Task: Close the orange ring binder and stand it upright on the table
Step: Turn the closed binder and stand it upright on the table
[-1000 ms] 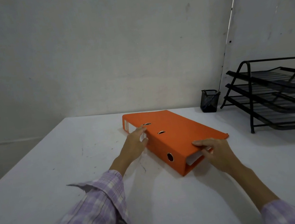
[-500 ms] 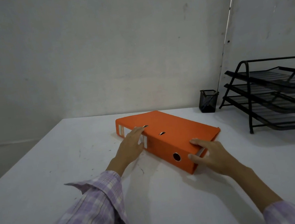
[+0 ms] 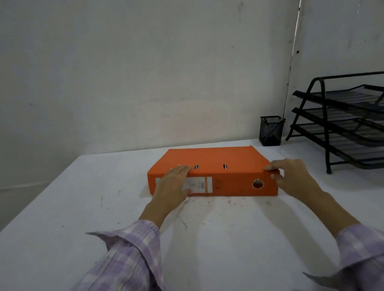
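Observation:
The orange ring binder (image 3: 214,160) lies flat and closed on the white table (image 3: 52,235), its spine with the white label and finger hole facing me. My left hand (image 3: 172,184) rests over the left end of the spine, fingers on the top cover and palm across the label. At the binder's right end, my right hand (image 3: 289,177) holds the corner, fingers curled over the top edge and thumb against the end.
A black mesh pen cup (image 3: 270,131) stands at the back by the wall. At the right sits a black three-tier paper tray rack (image 3: 357,120). The wall runs close behind the table's far edge.
The binder has turned on the table from a diagonal lie until its spine faces me squarely. Both hands moved with it and stayed at its two ends.

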